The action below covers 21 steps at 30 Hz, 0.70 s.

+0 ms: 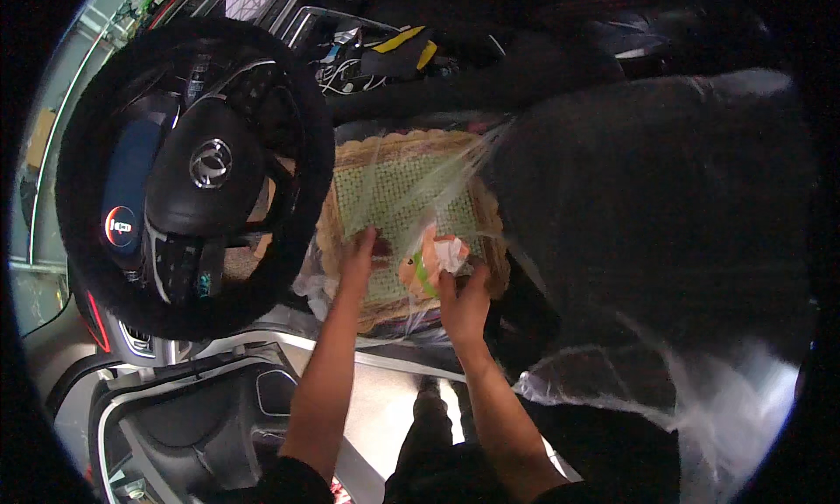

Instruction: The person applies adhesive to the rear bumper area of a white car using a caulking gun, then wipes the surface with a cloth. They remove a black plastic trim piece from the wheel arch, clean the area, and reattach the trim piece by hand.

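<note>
A small orange plush toy (409,275) with a dark eye spot and a green band lies on a green woven seat cushion (398,193). A crumpled white piece, like tissue or cloth, (450,255) shows at its right side. My right hand (465,298) grips the toy's near right edge, thumb and fingers bent around it. To the left, my left hand (360,252) rests over the cushion, fingers apart and holding nothing I can see. Thin clear plastic film (464,167) stretches across the cushion.
A steering wheel (293,259) with a fuzzy black cover stands at the left. The open door (188,416) is at the lower left. Plastic drapes the dark seat back (647,206). Cables and a black-and-yellow item (398,58) fill the console beyond the seat.
</note>
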{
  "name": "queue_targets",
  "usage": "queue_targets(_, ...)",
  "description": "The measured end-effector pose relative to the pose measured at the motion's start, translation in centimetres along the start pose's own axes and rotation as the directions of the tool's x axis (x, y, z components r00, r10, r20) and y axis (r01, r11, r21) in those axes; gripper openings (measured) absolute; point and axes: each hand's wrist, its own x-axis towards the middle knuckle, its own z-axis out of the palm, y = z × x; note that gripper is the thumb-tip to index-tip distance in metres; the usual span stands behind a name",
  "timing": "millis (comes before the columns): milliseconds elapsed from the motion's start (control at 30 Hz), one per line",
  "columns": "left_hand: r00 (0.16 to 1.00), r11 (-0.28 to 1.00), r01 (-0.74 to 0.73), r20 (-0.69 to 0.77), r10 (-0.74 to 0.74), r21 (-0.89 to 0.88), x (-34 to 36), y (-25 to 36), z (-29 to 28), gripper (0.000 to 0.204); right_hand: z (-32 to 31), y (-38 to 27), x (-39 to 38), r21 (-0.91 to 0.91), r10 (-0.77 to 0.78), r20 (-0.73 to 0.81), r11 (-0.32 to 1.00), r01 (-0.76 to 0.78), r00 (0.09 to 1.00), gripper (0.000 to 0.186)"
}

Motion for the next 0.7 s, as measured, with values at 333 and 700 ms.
queue_targets(333, 0.958, 0.941, 0.245, 0.208, -0.198, -0.233, -21.9, -5.8, 1.9, 0.063, -3.2, 2.9, -14.6, -0.439, -0.496, 0.291, 0.691, 0.574, 0.818, 0.039)
queue_targets(700, 0.877, 0.868, 0.311, 0.469, -0.105, -0.387, -28.1, -6.0, 1.0, 0.061, -11.8, 3.8, -24.5, 0.63, 0.115, 0.083, 0.763, -0.142, 0.99, 0.011)
